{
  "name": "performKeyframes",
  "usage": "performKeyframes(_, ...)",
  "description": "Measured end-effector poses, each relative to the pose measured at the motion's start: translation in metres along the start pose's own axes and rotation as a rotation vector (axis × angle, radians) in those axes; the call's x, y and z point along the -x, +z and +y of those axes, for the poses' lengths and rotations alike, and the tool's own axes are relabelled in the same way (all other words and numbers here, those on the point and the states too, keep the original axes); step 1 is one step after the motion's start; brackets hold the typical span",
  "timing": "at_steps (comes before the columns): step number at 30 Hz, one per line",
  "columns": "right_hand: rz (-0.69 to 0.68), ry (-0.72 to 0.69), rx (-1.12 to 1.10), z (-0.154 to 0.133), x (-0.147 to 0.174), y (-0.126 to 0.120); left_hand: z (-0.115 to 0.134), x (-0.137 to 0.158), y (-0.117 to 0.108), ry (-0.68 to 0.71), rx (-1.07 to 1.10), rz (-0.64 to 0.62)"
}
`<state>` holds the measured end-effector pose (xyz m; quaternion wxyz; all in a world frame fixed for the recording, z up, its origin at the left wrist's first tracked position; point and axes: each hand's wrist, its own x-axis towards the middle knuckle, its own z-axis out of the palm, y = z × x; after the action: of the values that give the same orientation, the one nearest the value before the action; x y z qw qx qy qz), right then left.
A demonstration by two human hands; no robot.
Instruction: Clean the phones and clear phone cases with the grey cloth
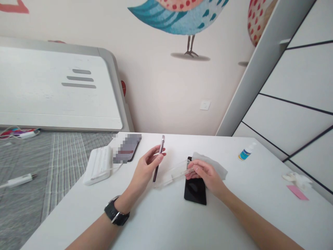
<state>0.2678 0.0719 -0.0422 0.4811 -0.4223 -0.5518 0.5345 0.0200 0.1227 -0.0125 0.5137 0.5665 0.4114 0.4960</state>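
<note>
My left hand (149, 163), with a black watch (116, 211) on its wrist, pinches a slim dark thing (156, 173) with a shiny, silvery upper end. It stands nearly upright above the table; whether it is a pen or a phone seen edge-on I cannot tell. Between the fingers and thumb of my right hand (208, 175) is a clear plastic case (174, 174), tilted down to the left. Beneath that hand a black phone (195, 192) lies on the white table (166, 222), partly covered. A grey translucent sheet (214, 166) lies behind the right hand.
On the left are another phone (127, 149), partly blurred, and a white power strip (97, 165) with a cable. To the right stand a small spray bottle (246, 152), crumpled white tissue (299, 180) and a pink slip (297, 192). A bed (65, 152) adjoins the table's left side.
</note>
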Motion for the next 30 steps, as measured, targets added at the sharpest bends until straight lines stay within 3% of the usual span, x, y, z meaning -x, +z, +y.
performKeyframes(5,0.07,-0.016,0.122,0.002,-0.002,-0.009,-0.001,-0.003,-0.007,0.005,0.104,0.114)
performKeyframes(9,0.015,-0.031,0.135,0.004,0.0,-0.011,0.0,-0.001,-0.005,0.009,0.094,0.065)
performKeyframes(12,-0.04,-0.086,0.337,0.006,0.002,-0.009,0.0,0.001,-0.003,0.015,0.074,0.019)
performKeyframes(16,0.06,-0.198,0.52,-0.001,0.001,-0.011,0.001,0.002,-0.002,0.036,-0.003,-0.017)
performKeyframes(19,0.286,-0.195,0.512,-0.009,-0.004,-0.026,0.005,0.005,-0.001,0.063,-0.176,-0.107)
performKeyframes(21,0.39,-0.165,0.638,-0.01,-0.009,-0.039,0.008,0.01,0.002,0.126,-0.323,-0.218)
performKeyframes(25,0.34,-0.108,0.81,0.0,-0.016,-0.056,0.008,0.023,0.015,0.288,-0.552,-0.429)
performKeyframes(30,0.333,-0.154,0.771,0.002,-0.019,-0.056,-0.006,0.034,0.029,0.306,-0.745,-0.529)
